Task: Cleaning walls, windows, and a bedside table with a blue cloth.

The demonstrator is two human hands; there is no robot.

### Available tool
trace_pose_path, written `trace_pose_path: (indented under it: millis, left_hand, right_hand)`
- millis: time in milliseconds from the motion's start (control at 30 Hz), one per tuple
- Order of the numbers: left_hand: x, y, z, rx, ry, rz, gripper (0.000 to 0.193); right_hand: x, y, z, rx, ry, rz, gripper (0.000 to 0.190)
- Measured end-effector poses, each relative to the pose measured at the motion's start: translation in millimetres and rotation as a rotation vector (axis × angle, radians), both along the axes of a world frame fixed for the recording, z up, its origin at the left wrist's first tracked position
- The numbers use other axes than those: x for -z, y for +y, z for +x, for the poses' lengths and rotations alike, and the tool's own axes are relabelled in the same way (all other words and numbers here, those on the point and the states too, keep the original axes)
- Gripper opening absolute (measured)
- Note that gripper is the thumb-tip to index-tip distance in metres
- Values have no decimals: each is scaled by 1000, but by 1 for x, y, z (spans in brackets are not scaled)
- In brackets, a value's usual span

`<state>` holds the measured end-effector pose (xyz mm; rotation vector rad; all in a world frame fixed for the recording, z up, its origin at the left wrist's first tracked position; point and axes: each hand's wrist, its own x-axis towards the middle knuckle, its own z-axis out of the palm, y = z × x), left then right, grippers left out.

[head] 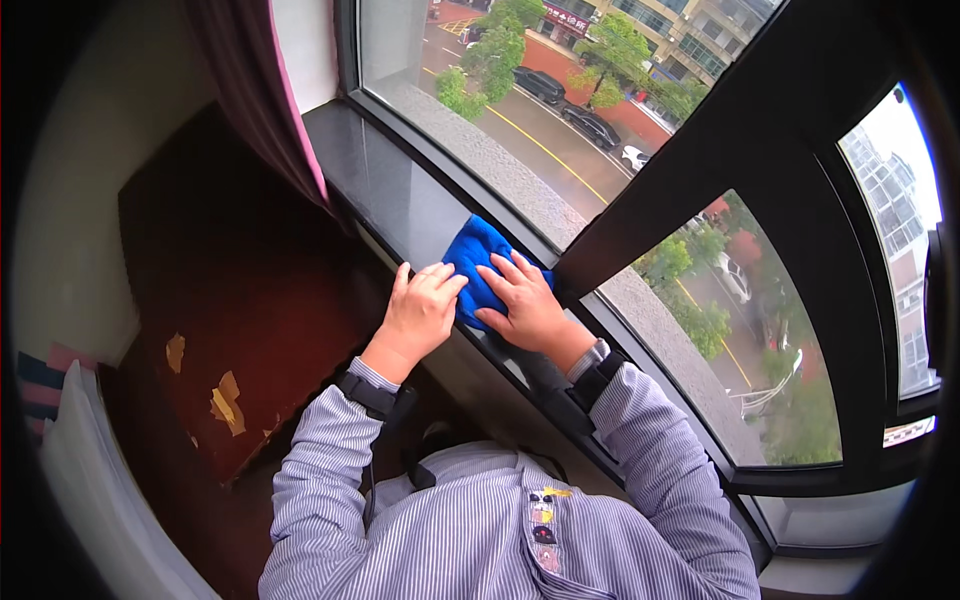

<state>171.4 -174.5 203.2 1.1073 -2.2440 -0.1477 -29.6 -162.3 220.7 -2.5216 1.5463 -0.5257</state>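
A blue cloth (474,251) lies on the dark, glossy window sill (390,187), close to the window frame. My right hand (521,300) rests on the cloth with its fingers spread, pressing it against the sill. Beside it, my left hand (425,304) is at the cloth's left edge, its fingertips touching the fabric and the thumb near the sill's inner edge. Whether the left fingers pinch the cloth cannot be told. Black straps are around both wrists, over striped sleeves.
A pink curtain (281,97) hangs at the sill's far left end. Dark window frame bars (675,142) rise on the right. Below the sill, at left, is a dark red wooden surface (262,322) with peeled patches. White fabric (97,480) lies at the lower left.
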Motion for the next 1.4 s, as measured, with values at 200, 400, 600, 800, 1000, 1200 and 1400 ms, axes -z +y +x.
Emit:
trace_pose_path:
  millis: [200, 400, 600, 800, 1000, 1200, 1400]
  left_hand:
    - [15, 12, 0, -46, 12, -48, 31]
    - [-12, 60, -25, 77, 40, -95, 28]
    - [-9, 112, -88, 356, 216, 9, 40]
    - [12, 162, -139, 580, 143, 124, 57]
    - [16, 186, -175, 848, 101, 199, 70]
    - [5, 169, -176, 934, 52, 305, 73]
    - [4, 108, -137, 882, -5, 269, 74]
  right_hand:
    - [3, 3, 7, -9, -15, -19, 58]
    - [-7, 58, -18, -35, -41, 19, 53]
    - [-2, 131, -50, 5, -129, 15, 47]
    - [-9, 215, -93, 173, -134, -41, 49]
    - [-14, 282, -105, 383, -108, 21, 69]
    - [-22, 282, -98, 421, -155, 120, 74]
    - [-21, 217, -67, 374, -131, 149, 76]
